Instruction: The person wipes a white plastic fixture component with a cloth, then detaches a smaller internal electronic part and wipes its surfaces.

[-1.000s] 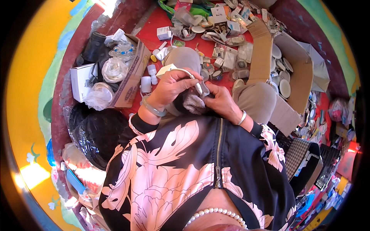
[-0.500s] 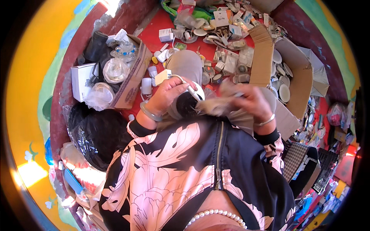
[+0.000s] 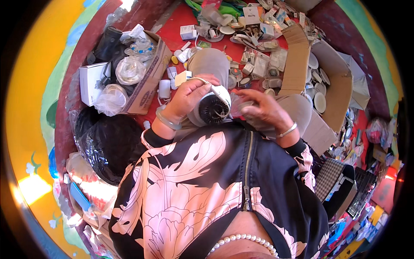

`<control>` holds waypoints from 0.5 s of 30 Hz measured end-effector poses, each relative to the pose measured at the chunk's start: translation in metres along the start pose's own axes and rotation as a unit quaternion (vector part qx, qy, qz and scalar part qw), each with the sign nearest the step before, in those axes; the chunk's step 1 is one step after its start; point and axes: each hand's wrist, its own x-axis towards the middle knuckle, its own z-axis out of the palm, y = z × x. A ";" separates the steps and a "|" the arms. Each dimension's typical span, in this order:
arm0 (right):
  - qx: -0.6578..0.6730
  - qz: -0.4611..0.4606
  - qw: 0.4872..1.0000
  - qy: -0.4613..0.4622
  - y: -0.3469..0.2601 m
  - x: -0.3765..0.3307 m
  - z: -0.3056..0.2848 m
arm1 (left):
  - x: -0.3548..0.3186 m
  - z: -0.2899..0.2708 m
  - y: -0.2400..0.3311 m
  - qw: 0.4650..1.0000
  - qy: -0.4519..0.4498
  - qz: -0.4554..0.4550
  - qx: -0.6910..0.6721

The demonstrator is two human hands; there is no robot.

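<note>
A round downlight [image 3: 214, 108] with a white rim and black finned back rests at my lap, its finned side up. My left hand [image 3: 196, 93] is closed on its white cord [image 3: 202, 80], by the rim. A small white box-shaped driver [image 3: 183, 77] hangs at the cord's other end, beyond my left fingers. Just right of the light is my right hand [image 3: 269, 112], thumb and fingers curled toward each other. Something greyish shows between them, too blurred to name. A pinkish clear plastic piece [image 3: 236, 103] lies between the light and my right hand.
At the left a cardboard box [image 3: 148, 82] holds bagged lamp parts, with a black plastic bag [image 3: 110, 146] nearer me. An open carton [image 3: 338, 86] with white round lights stands at the right. Several loose small lights and packages [image 3: 254, 64] cover the red floor ahead.
The beige cloth-like thing at my right hand, blurred by motion, no longer shows over the light. My right hand has drawn slightly right, and the light's black fins are now in full view.
</note>
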 end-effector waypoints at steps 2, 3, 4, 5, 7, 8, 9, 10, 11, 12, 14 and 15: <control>0.023 0.058 0.998 -0.006 -0.001 0.007 0.016 | -0.002 -0.001 0.001 0.996 0.000 0.008 0.089; 0.002 0.066 0.998 0.004 -0.002 0.010 0.020 | -0.003 -0.001 0.002 0.991 0.001 0.012 0.133; 0.013 0.063 0.998 0.015 -0.001 0.012 0.021 | -0.005 -0.002 0.004 0.987 0.009 0.025 0.160; 0.023 0.059 0.998 0.025 -0.001 0.014 0.022 | -0.008 -0.004 0.006 0.981 -0.003 0.032 0.192; 0.042 0.050 0.997 0.053 0.006 0.022 0.020 | -0.015 -0.009 0.011 0.965 -0.024 0.042 0.256; 0.050 0.046 0.995 0.071 0.016 0.025 0.018 | -0.018 -0.011 0.011 0.954 -0.002 0.097 0.284; 0.059 0.042 0.993 0.088 0.026 0.029 0.015 | -0.023 -0.015 0.010 0.964 0.026 0.093 0.248; 0.091 0.083 0.990 0.069 0.035 0.033 0.013 | -0.030 -0.020 0.011 0.972 0.052 0.087 0.210; 0.081 0.077 0.993 0.043 0.042 0.038 0.015 | -0.037 -0.026 0.010 0.978 0.079 0.083 0.173; 0.071 0.071 0.995 0.016 0.049 0.042 0.017 | -0.043 -0.033 0.004 0.980 0.124 0.051 0.150; 0.145 0.092 0.984 -0.038 0.049 0.045 0.024 | -0.049 -0.043 -0.024 0.953 0.296 -0.052 0.044; 0.185 0.108 0.975 -0.051 0.051 0.048 0.025 | -0.052 -0.048 -0.039 0.921 0.376 -0.101 -0.011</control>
